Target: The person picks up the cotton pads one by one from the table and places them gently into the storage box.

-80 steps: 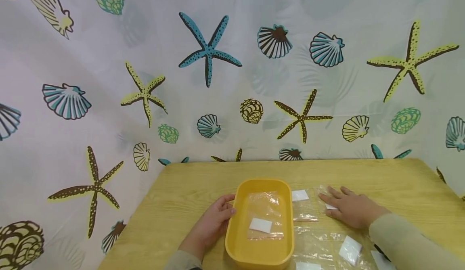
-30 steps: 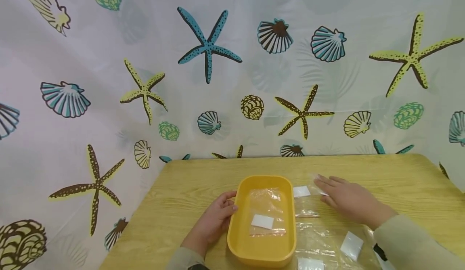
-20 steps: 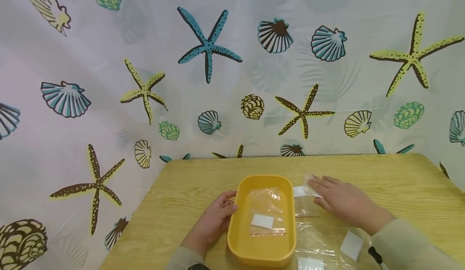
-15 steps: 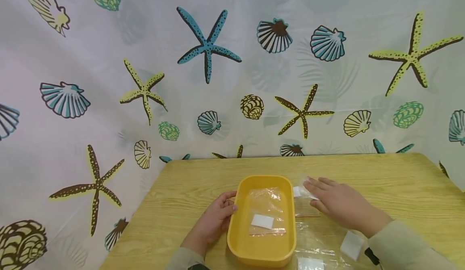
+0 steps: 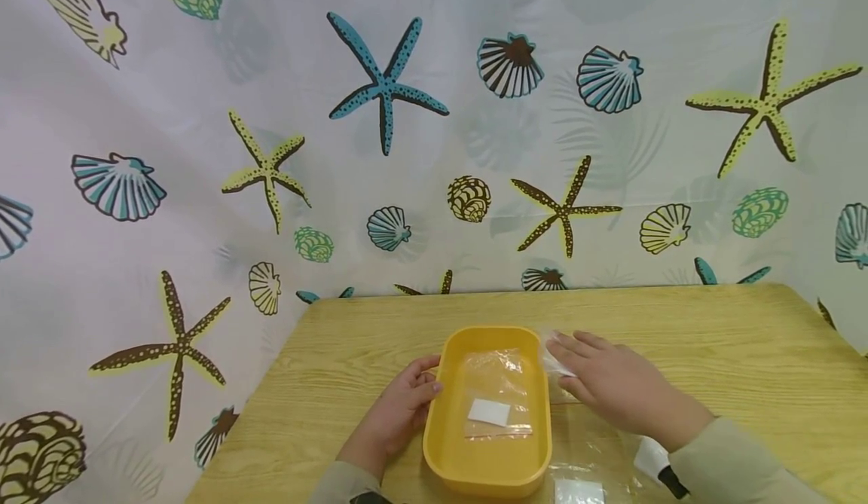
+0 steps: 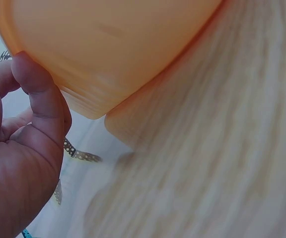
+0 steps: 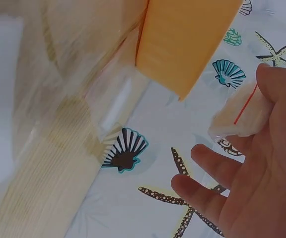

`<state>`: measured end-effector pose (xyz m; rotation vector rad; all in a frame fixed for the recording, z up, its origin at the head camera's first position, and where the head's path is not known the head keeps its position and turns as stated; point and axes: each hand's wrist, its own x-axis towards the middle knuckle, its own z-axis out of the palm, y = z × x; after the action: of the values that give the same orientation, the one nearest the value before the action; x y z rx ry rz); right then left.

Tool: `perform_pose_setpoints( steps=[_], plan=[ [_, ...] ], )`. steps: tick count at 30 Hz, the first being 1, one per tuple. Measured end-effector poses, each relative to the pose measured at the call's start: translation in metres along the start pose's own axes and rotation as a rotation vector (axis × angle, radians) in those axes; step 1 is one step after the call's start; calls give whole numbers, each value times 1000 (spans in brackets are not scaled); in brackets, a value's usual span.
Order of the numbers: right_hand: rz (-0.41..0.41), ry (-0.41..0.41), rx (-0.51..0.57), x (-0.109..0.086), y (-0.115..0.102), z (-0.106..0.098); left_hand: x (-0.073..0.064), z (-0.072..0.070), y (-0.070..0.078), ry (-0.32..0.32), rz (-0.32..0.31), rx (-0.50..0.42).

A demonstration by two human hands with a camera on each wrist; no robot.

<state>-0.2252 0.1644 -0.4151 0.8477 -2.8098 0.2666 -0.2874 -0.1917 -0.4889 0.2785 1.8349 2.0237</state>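
Note:
A yellow tray (image 5: pixel 488 470) stands on the wooden table, with my left hand (image 5: pixel 400 406) gripping its left side by thumb and fingers. Inside it lies a clear zip bag (image 5: pixel 498 380) with a white slip (image 5: pixel 489 413) in it. My right hand (image 5: pixel 620 383) is just off the tray's right rim. Between its thumb and fingers it pinches another clear zip bag (image 7: pixel 240 111), which shows a red seal line in the right wrist view. In the left wrist view the left thumb (image 6: pixel 31 74) presses the tray's wall.
Right of the tray several flat clear bags (image 5: pixel 583 432) lie on the table (image 5: pixel 712 353). One holds a white slip (image 5: pixel 579 491); another white slip (image 5: pixel 649 456) is partly hidden by the right sleeve (image 5: pixel 732 462). A shell-printed curtain (image 5: pixel 434 150) hangs behind the table.
The right hand was flat over a bag on the table, then picked it up. It has moved left with that bag to the tray's right rim. The left hand keeps its hold.

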Motion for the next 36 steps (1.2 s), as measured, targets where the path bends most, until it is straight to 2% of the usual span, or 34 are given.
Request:
perform_pose_setpoints(
  steps=[16,23,36],
  plan=[
    [3,-12,62,19,-28,9,-1,-1,1,-9,2,20],
    [-12,8,90,25,-41,13,-2,1,2,-11,10,7],
    [-30,-3,87,40,-57,22,-2,2,3,-4,13,2]
  ],
)
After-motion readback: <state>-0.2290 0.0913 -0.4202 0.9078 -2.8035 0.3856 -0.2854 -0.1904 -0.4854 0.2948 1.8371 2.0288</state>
